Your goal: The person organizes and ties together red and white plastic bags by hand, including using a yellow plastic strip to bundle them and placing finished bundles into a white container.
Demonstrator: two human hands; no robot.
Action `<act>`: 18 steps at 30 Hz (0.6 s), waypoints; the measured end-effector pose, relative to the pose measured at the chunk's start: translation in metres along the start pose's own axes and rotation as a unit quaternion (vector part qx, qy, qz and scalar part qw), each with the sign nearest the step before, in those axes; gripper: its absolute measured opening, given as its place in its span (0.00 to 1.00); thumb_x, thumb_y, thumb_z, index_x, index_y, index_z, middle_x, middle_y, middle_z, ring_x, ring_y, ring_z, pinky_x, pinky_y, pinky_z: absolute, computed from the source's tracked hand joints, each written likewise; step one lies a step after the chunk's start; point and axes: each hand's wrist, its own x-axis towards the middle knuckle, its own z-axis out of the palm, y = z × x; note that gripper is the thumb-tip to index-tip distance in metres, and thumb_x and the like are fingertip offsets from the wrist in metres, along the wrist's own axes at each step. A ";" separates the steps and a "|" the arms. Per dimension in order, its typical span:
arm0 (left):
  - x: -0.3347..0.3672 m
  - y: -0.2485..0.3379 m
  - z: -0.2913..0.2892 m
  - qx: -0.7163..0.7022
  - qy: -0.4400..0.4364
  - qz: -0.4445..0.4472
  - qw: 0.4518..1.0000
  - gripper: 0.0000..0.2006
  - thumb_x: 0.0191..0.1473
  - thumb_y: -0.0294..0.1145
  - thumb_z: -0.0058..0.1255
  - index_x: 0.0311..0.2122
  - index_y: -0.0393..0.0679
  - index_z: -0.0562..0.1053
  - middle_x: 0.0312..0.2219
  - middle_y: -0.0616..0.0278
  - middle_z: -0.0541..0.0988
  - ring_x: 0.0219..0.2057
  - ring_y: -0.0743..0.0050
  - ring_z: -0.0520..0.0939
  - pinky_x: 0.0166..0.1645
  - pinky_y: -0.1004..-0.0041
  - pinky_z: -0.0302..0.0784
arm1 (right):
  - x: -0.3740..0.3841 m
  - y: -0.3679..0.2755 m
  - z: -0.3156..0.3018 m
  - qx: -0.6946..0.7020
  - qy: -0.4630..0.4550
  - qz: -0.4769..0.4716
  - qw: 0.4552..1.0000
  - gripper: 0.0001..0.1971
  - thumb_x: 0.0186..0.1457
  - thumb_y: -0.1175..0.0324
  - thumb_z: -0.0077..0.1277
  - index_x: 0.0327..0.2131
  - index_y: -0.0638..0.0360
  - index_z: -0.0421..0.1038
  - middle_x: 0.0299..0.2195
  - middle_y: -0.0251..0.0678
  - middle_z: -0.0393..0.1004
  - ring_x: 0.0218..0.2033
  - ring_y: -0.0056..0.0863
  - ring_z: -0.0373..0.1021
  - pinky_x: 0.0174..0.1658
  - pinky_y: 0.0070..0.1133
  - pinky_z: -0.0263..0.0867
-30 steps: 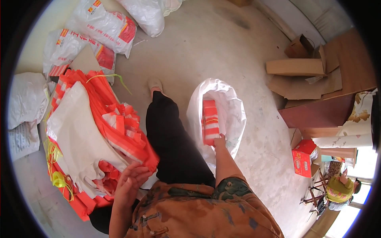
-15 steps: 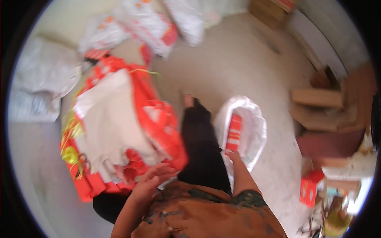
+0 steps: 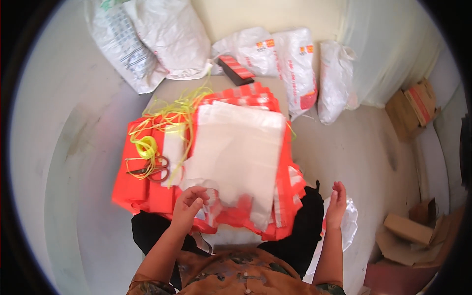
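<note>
A stack of orange and white patterned sheets (image 3: 147, 189) lies on a low table before me, with clear plastic bags (image 3: 238, 150) on top. My left hand (image 3: 189, 206) rests on the near edge of the plastic bags, fingers curled on a bag corner. My right hand (image 3: 337, 201) is raised to the right of the stack, fingers apart, holding nothing. A white sack (image 3: 350, 223) on the floor shows just beside and behind it. Yellow string (image 3: 162, 118) and scissors (image 3: 153, 169) lie on the left part of the stack.
Several filled white sacks (image 3: 295, 64) lean against the far wall, and a dark box with an orange striped top (image 3: 236, 70) lies among them. Cardboard boxes (image 3: 413, 105) stand at the right, with more cardboard (image 3: 410, 231) at the lower right. Concrete floor surrounds the table.
The view has swung from the white sack on the right to the stack. My right hand has left the orange package in the sack and is now raised and empty.
</note>
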 end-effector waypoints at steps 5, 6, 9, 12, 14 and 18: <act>0.014 0.011 -0.038 0.122 0.096 0.041 0.987 0.14 0.55 0.27 0.52 0.48 0.41 0.73 0.37 0.66 0.76 0.40 0.80 0.75 0.42 0.79 0.67 | -0.013 -0.107 0.099 -0.219 -0.195 -0.405 0.866 0.31 0.49 0.69 0.56 0.59 0.55 0.64 0.66 0.46 0.54 0.66 0.48 0.52 0.66 0.45 0.49; 0.018 0.013 -0.043 0.118 0.105 0.042 0.987 0.14 0.55 0.27 0.52 0.48 0.41 0.73 0.37 0.66 0.76 0.40 0.80 0.75 0.42 0.79 0.67 | -0.014 -0.117 0.116 -0.218 -0.201 -0.411 0.862 0.31 0.49 0.69 0.56 0.59 0.55 0.64 0.66 0.46 0.54 0.66 0.48 0.52 0.66 0.45 0.49; 0.031 0.021 -0.058 0.233 0.102 0.127 0.959 0.15 0.55 0.28 0.54 0.48 0.40 0.73 0.39 0.64 0.77 0.42 0.75 0.76 0.44 0.75 0.69 | -0.014 -0.130 0.160 -0.320 -0.361 -0.397 0.781 0.30 0.48 0.61 0.61 0.56 0.53 0.67 0.64 0.45 0.57 0.66 0.47 0.52 0.67 0.46 0.45; 0.045 0.022 -0.069 0.231 0.114 0.105 0.960 0.15 0.55 0.29 0.54 0.48 0.40 0.73 0.41 0.61 0.77 0.44 0.73 0.76 0.46 0.74 0.69 | -0.015 -0.150 0.167 -0.344 -0.351 -0.349 0.798 0.30 0.48 0.61 0.61 0.56 0.55 0.68 0.63 0.46 0.59 0.65 0.47 0.53 0.67 0.46 0.45; 0.060 0.025 -0.080 0.256 0.102 0.097 0.956 0.18 0.54 0.31 0.55 0.50 0.38 0.72 0.44 0.56 0.76 0.48 0.66 0.76 0.50 0.69 0.71 | -0.011 -0.152 0.157 -0.316 -0.328 -0.360 0.814 0.29 0.47 0.63 0.60 0.55 0.57 0.68 0.61 0.46 0.61 0.64 0.47 0.55 0.66 0.46 0.47; 0.097 0.023 -0.092 0.383 0.107 0.092 0.913 0.33 0.51 0.35 0.59 0.60 0.36 0.62 0.53 0.47 0.71 0.56 0.53 0.71 0.59 0.59 0.66 | 0.007 -0.135 0.121 -0.354 -0.213 -0.349 0.841 0.25 0.47 0.73 0.54 0.52 0.61 0.68 0.61 0.48 0.61 0.62 0.49 0.57 0.64 0.45 0.51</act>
